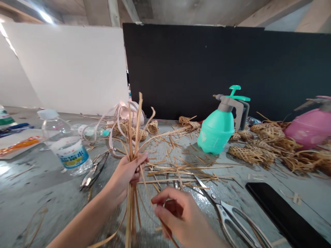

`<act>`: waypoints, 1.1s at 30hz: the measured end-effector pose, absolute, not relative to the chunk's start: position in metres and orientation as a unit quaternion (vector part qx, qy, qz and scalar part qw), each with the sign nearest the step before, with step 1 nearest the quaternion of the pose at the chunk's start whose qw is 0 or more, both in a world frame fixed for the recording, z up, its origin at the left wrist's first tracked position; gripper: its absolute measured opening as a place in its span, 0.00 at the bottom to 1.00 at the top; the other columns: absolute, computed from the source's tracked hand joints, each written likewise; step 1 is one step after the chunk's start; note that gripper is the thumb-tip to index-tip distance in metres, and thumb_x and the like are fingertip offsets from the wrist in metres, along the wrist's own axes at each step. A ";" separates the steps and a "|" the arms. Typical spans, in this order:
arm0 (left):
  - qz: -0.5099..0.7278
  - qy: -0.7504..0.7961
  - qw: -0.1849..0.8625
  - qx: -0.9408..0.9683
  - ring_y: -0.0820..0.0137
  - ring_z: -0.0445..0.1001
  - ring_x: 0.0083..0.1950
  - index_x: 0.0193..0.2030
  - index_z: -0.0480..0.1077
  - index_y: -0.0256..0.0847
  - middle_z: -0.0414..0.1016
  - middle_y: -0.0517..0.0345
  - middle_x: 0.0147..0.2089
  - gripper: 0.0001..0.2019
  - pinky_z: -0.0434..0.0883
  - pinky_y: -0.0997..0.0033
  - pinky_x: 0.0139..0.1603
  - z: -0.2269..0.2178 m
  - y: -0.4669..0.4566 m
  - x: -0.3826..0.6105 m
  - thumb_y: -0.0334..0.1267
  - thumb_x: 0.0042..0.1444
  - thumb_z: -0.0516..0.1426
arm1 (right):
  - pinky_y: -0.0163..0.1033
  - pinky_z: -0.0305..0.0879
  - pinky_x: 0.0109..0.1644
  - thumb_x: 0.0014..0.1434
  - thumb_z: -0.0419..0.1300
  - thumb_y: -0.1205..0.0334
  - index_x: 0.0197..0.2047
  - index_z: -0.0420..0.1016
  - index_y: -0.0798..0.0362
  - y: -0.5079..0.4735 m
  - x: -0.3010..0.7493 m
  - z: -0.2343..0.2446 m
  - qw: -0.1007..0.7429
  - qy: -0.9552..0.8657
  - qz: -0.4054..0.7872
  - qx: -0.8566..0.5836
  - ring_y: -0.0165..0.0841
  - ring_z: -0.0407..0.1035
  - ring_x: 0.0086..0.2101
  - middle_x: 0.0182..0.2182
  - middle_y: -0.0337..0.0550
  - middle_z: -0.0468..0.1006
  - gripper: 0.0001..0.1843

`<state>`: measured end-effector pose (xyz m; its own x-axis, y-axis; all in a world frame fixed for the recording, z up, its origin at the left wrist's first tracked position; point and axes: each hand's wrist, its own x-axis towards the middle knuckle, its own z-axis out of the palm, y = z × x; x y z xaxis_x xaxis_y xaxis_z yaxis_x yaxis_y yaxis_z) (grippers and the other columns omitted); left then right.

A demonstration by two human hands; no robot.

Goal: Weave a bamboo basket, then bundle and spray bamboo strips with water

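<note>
My left hand (pixel 126 174) is closed around a bundle of thin bamboo strips (pixel 133 137) held upright over the grey table (pixel 51 193). The strips fan out above my fist and hang below it. My right hand (pixel 178 215) is just right of and below the bundle, fingers curled and pinched near the lower strips; what it pinches is too thin to make out. Loose cut strips (pixel 178 170) lie scattered on the table behind my hands.
Metal scissors (pixel 227 212) and a black phone (pixel 281 215) lie at the right. A teal spray bottle (pixel 219 127), a pink sprayer (pixel 310 125) and small woven baskets (pixel 261 146) stand behind. A water bottle (pixel 66 143) and tongs (pixel 94 170) are at the left.
</note>
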<state>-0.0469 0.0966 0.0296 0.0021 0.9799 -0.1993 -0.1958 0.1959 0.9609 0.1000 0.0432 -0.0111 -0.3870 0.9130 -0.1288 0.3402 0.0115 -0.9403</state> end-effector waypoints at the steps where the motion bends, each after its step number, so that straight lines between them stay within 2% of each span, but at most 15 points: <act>1: 0.504 0.491 0.596 0.388 0.86 0.44 0.12 0.21 0.61 0.36 0.51 0.72 0.14 0.16 0.42 0.86 0.11 0.031 0.097 -0.048 0.44 0.40 0.63 | 0.34 0.62 0.26 0.54 0.52 0.53 0.32 0.68 0.52 0.052 0.108 -0.010 0.267 -0.682 0.478 -0.484 0.27 0.65 0.21 0.19 0.34 0.67 0.12; 3: 0.526 0.463 0.602 0.384 0.85 0.49 0.13 0.18 0.58 0.36 0.54 0.70 0.15 0.18 0.48 0.86 0.12 0.035 0.096 -0.049 0.43 0.41 0.62 | 0.40 0.63 0.39 0.53 0.54 0.56 0.28 0.70 0.53 0.078 0.128 -0.012 0.256 -0.729 0.379 -0.509 0.30 0.67 0.31 0.27 0.39 0.71 0.10; 4: 0.537 0.452 0.601 0.382 0.84 0.54 0.13 0.17 0.56 0.37 0.57 0.68 0.16 0.18 0.52 0.85 0.13 0.037 0.095 -0.050 0.43 0.42 0.61 | 0.44 0.61 0.45 0.55 0.53 0.57 0.33 0.70 0.53 0.093 0.140 -0.014 0.255 -0.738 0.330 -0.530 0.32 0.66 0.37 0.33 0.42 0.72 0.09; 6: 0.544 0.445 0.603 0.378 0.79 0.64 0.17 0.17 0.53 0.38 0.65 0.63 0.20 0.20 0.61 0.82 0.16 0.043 0.094 -0.053 0.43 0.44 0.61 | 0.48 0.59 0.48 0.56 0.53 0.57 0.42 0.68 0.54 0.122 0.161 -0.025 0.231 -0.757 0.265 -0.550 0.33 0.63 0.43 0.43 0.44 0.69 0.13; 8: 0.536 0.442 0.610 0.380 0.77 0.67 0.17 0.19 0.54 0.38 0.70 0.59 0.25 0.19 0.63 0.81 0.16 0.047 0.094 -0.056 0.44 0.47 0.59 | 0.49 0.60 0.48 0.56 0.54 0.56 0.44 0.67 0.55 0.142 0.178 -0.040 0.198 -0.775 0.235 -0.552 0.34 0.64 0.44 0.44 0.44 0.69 0.14; 10: 0.520 0.410 0.638 0.392 0.84 0.58 0.12 0.21 0.56 0.38 0.68 0.62 0.22 0.16 0.55 0.86 0.11 0.051 0.095 -0.061 0.43 0.50 0.58 | 0.47 0.62 0.46 0.56 0.54 0.56 0.43 0.68 0.55 0.152 0.187 -0.055 0.175 -0.788 0.220 -0.548 0.33 0.65 0.42 0.43 0.44 0.70 0.14; 12: 0.495 0.373 0.674 0.402 0.87 0.45 0.09 0.22 0.59 0.38 0.60 0.68 0.16 0.14 0.46 0.88 0.09 0.055 0.095 -0.067 0.41 0.53 0.56 | 0.46 0.64 0.44 0.57 0.53 0.56 0.43 0.67 0.55 0.156 0.192 -0.065 0.169 -0.791 0.208 -0.549 0.32 0.66 0.40 0.42 0.43 0.70 0.14; 14: 0.468 0.356 0.700 0.405 0.87 0.39 0.10 0.22 0.60 0.38 0.51 0.71 0.13 0.14 0.44 0.87 0.08 0.060 0.095 -0.073 0.40 0.54 0.55 | 0.45 0.64 0.44 0.57 0.53 0.56 0.43 0.67 0.56 0.157 0.194 -0.068 0.176 -0.789 0.198 -0.554 0.31 0.66 0.40 0.41 0.43 0.70 0.15; 16: 0.439 0.359 0.714 0.410 0.86 0.37 0.11 0.22 0.61 0.38 0.48 0.72 0.13 0.13 0.44 0.86 0.09 0.065 0.092 -0.077 0.39 0.55 0.54 | 0.45 0.65 0.43 0.57 0.53 0.56 0.43 0.67 0.56 0.159 0.196 -0.064 0.190 -0.783 0.191 -0.560 0.31 0.66 0.39 0.41 0.43 0.71 0.14; 22: 0.378 0.364 0.766 0.370 0.85 0.37 0.13 0.28 0.65 0.39 0.48 0.70 0.16 0.09 0.40 0.87 0.10 0.060 0.085 -0.064 0.39 0.56 0.52 | 0.41 0.66 0.40 0.57 0.53 0.55 0.40 0.69 0.55 0.158 0.200 -0.026 0.238 -0.745 0.194 -0.593 0.29 0.67 0.36 0.38 0.41 0.71 0.13; 27: 0.350 0.377 0.795 0.320 0.84 0.36 0.13 0.31 0.67 0.36 0.48 0.70 0.15 0.15 0.40 0.87 0.10 0.038 0.086 -0.042 0.38 0.61 0.44 | 0.43 0.65 0.43 0.57 0.53 0.56 0.40 0.69 0.55 0.153 0.207 -0.006 0.298 -0.689 0.220 -0.623 0.30 0.66 0.39 0.40 0.42 0.71 0.12; 30: 0.356 0.375 0.796 0.314 0.85 0.37 0.13 0.31 0.68 0.35 0.50 0.69 0.15 0.17 0.40 0.87 0.11 0.034 0.086 -0.038 0.38 0.62 0.42 | 0.44 0.65 0.43 0.57 0.53 0.57 0.43 0.67 0.55 0.147 0.213 0.003 0.362 -0.632 0.262 -0.633 0.30 0.66 0.39 0.42 0.43 0.70 0.13; 33: 0.364 0.374 0.792 0.318 0.85 0.39 0.12 0.32 0.69 0.35 0.51 0.69 0.16 0.16 0.41 0.87 0.10 0.034 0.086 -0.040 0.38 0.62 0.43 | 0.43 0.68 0.40 0.58 0.52 0.58 0.44 0.66 0.56 0.134 0.209 0.014 0.414 -0.590 0.358 -0.594 0.30 0.69 0.37 0.40 0.44 0.72 0.13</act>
<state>-0.0398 0.0858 0.0338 0.4554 0.8136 -0.3614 -0.3374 0.5334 0.7757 0.2093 0.1335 0.0143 0.0479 0.9968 0.0636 0.4035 0.0389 -0.9142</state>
